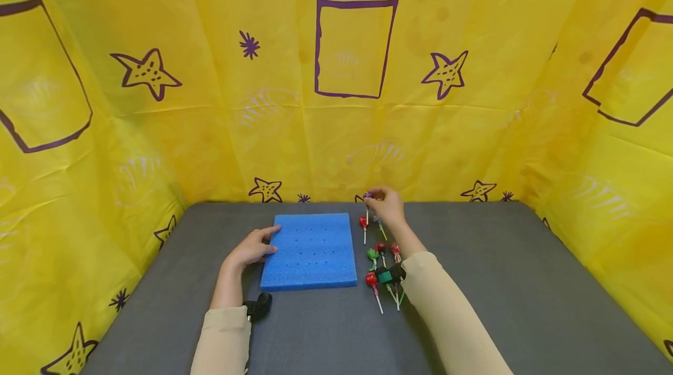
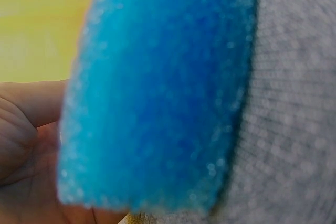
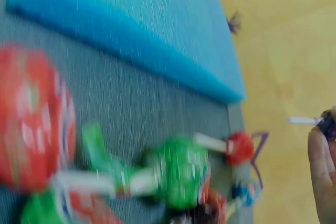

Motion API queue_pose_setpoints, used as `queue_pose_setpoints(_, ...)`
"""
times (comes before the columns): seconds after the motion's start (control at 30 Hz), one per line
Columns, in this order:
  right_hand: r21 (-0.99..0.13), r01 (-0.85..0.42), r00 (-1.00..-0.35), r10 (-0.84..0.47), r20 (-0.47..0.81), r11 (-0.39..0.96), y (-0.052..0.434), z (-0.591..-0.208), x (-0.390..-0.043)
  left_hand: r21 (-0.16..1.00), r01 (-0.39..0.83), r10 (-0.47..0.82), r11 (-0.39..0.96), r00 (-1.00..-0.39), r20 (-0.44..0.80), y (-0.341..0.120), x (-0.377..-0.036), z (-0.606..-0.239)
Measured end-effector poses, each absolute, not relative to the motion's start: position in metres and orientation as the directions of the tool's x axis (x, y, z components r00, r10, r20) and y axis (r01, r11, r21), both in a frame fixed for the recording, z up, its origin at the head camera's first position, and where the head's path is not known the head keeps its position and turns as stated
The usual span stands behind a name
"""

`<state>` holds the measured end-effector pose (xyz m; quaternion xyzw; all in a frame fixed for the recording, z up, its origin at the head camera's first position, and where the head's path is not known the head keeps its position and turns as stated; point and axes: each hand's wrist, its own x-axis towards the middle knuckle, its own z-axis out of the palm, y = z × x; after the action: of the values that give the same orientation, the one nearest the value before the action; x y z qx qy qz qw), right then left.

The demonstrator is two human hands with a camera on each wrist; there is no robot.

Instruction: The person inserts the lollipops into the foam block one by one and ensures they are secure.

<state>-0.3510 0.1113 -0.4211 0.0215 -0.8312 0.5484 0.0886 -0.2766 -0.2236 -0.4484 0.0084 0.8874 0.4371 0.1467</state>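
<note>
A blue foam block (image 1: 312, 270) with small holes in its top lies flat on the dark table. My left hand (image 1: 253, 246) rests at its left edge, index finger and thumb stretched onto the top. Near the back of the table, my right hand (image 1: 388, 205) pinches a lollipop (image 1: 368, 195) by its dark purple wrapped head. Its white stick points down in the head view, above the table. Close under that hand are a red lollipop (image 1: 363, 222) and a blue-wrapped lollipop (image 1: 377, 220) with a yellow stick.
Nearer me, right of the block, several lollipops lie bunched, among them a green one (image 1: 373, 254) and a red one (image 1: 371, 279); my right wrist partly covers the bunch. Yellow cloth (image 1: 210, 147) with purple drawings walls the table (image 1: 505, 281) at the back and sides.
</note>
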Motion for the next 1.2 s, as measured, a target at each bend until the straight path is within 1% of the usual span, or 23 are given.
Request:
queue_pose_setpoints(0.13,-0.942,-0.165,-0.982,0.034,0.183,0.291,0.091,-0.419,-0.349,0.778,-0.097,0.15,0.621,-0.959,-0.239,-0.224,-0.274,-0.445)
queue_pose_setpoints(0.27,-0.957,-0.178,-0.981,0.034,0.19,0.23,0.073,-0.42,-0.346,0.78,-0.089,0.156,0.62,-0.96,-0.233,-0.224,-0.272,-0.446)
queue_pose_setpoints(0.47,-0.956,-0.208,-0.975,0.032,0.219,0.209,0.043,-0.424,-0.342,0.779,-0.12,0.117,0.615,-0.964,-0.24,-0.222,-0.273,-0.451)
queue_pose_setpoints(0.57,-0.95,-0.235,-0.969,0.022,0.244,0.206,0.028,-0.426,-0.341,0.779,-0.113,0.117,0.617,-0.965,-0.233,-0.223,-0.274,-0.451)
queue_pose_setpoints(0.73,-0.954,-0.237,-0.97,0.002,0.241,0.186,0.007,-0.432,-0.337,0.784,-0.104,0.118,0.612,-0.968,-0.22,-0.224,-0.274,-0.452)
queue_pose_setpoints(0.97,-0.959,-0.224,-0.974,-0.021,0.224,0.174,-0.012,-0.444,-0.329,0.786,-0.115,0.107,0.607,-0.969,-0.225,-0.221,-0.27,-0.454)
queue_pose_setpoints(1.2,-0.956,-0.264,-0.965,-0.039,0.261,0.127,-0.027,-0.446,-0.33,0.788,-0.115,0.108,0.605,-0.968,-0.225,-0.221,-0.272,-0.451)
